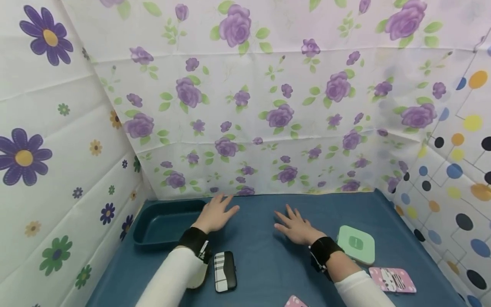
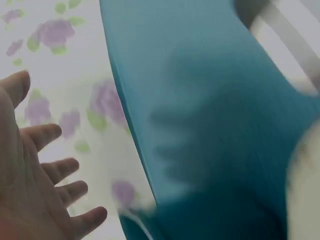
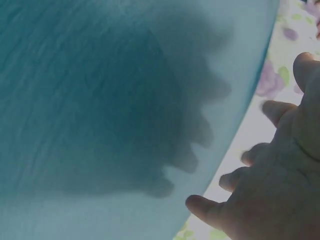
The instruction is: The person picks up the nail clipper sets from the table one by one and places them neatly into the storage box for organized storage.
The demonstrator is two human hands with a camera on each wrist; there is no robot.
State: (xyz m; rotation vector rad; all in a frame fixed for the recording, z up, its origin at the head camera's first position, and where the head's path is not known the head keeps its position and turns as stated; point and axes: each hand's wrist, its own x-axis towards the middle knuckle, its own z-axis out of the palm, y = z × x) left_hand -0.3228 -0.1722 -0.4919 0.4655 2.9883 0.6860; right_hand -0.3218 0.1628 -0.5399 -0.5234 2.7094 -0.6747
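My left hand [image 1: 215, 214] hovers with spread fingers beside the right end of a dark teal tray [image 1: 165, 245]. Over the blue table, my right hand [image 1: 298, 227] is also spread and holds nothing. Both palms cast shadows on the cloth in the wrist views. Below the left wrist lies a black case with a white striped side [image 1: 225, 272]. Partly hidden under the left forearm is a cream-coloured rounded object [image 1: 198, 277]. Right of the right wrist sits a mint green square case [image 1: 356, 244], and near it a pink case with a cartoon animal [image 1: 393, 280].
Another pink spotted item [image 1: 295, 302] is cut off at the bottom edge of the head view. Floral cloth [image 1: 253, 166] hangs behind the table [image 1: 261, 256], with a flower-print sheet [image 1: 76, 170] on the left and a dotted sheet [image 1: 460, 192] on the right.
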